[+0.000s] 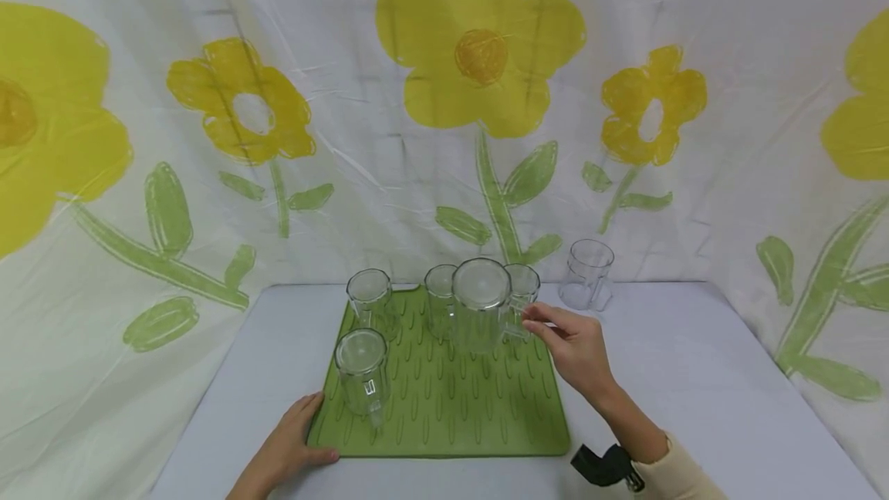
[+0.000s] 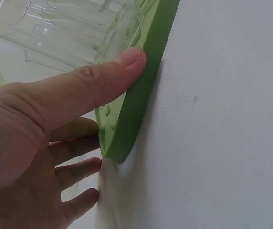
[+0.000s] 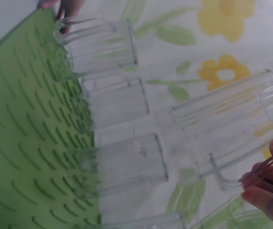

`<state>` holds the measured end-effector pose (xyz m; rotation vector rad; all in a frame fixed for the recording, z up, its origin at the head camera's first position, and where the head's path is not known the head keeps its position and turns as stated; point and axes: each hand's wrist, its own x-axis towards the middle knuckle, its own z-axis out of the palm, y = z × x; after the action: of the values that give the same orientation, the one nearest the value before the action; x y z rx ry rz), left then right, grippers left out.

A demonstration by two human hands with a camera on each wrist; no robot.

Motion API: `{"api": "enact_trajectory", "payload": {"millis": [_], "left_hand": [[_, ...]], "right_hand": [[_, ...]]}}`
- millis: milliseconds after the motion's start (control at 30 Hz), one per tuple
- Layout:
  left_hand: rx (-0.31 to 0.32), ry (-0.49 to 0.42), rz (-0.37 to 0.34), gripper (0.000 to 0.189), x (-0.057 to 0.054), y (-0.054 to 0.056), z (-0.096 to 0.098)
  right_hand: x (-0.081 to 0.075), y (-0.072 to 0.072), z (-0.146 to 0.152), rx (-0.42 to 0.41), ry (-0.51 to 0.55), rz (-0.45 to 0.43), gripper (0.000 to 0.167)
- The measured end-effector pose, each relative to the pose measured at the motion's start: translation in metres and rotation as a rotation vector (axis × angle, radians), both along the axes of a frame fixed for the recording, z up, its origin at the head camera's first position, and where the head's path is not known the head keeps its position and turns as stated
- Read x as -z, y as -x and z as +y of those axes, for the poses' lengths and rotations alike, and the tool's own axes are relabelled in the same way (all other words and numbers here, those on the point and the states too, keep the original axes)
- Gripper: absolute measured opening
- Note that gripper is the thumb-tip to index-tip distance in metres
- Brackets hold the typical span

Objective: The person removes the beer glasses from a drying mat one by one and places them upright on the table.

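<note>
My right hand (image 1: 575, 346) pinches the handle of a clear glass mug (image 1: 479, 315), thumb against fingers. The mug is upside down, raised over the green drying mat (image 1: 444, 415); the right wrist view shows a gap between its mouth and the mat. My left hand (image 1: 288, 438) rests at the mat's front left corner, its thumb (image 2: 105, 78) on the front edge and its fingers along the left side. Right beside that hand a glass mug (image 1: 361, 373) stands inverted on the mat.
Across the mat's back stand more glass mugs: one at left (image 1: 371, 303), one in the middle (image 1: 439, 303) and one at right (image 1: 521, 292), partly behind the held mug. Another glass mug (image 1: 586, 276) stands off the mat, at the white table's back right. A flowered cloth (image 1: 389, 199) hangs behind.
</note>
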<state>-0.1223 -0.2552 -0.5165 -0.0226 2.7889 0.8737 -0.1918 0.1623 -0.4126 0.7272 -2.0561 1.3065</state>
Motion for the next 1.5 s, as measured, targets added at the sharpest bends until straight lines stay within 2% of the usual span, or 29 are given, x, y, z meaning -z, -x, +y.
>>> {"api": "enact_trajectory", "payload": {"millis": [367, 533, 667, 800, 967, 1133, 1267, 1400, 1500], "left_hand": [[-0.001, 0.005, 0.012, 0.110, -0.002, -0.001, -0.001], [0.001, -0.014, 0.033, 0.105, -0.005, -0.004, -0.004], [-0.060, -0.023, -0.002, 0.095, -0.015, 0.000, -0.007], [-0.141, -0.016, -0.032, 0.087, -0.026, 0.010, -0.011], [-0.204, -0.039, 0.033, 0.079, -0.041, 0.014, -0.016], [-0.227, -0.048, 0.102, 0.078, -0.061, 0.018, -0.015], [-0.222, -0.058, 0.215, 0.074, -0.075, 0.023, -0.010], [-0.205, -0.101, 0.320, 0.069, -0.087, 0.028, -0.003], [-0.193, -0.126, 0.352, 0.067, -0.096, 0.030, 0.003]], "right_hand": [[-0.002, 0.007, -0.001, -0.023, -0.043, 0.159, 0.022], [-0.004, 0.009, -0.002, -0.026, -0.063, 0.184, 0.021], [-0.004, 0.011, -0.003, -0.036, -0.063, 0.214, 0.027], [-0.006, 0.011, -0.003, -0.038, -0.061, 0.251, 0.032], [-0.006, 0.011, -0.002, -0.033, -0.081, 0.257, 0.020], [-0.008, 0.011, -0.002, -0.014, -0.102, 0.281, 0.018], [-0.008, 0.012, -0.002, -0.006, -0.106, 0.321, 0.015], [-0.007, 0.014, -0.002, -0.008, -0.118, 0.362, 0.029], [-0.006, 0.015, -0.003, -0.021, -0.114, 0.386, 0.033]]}}
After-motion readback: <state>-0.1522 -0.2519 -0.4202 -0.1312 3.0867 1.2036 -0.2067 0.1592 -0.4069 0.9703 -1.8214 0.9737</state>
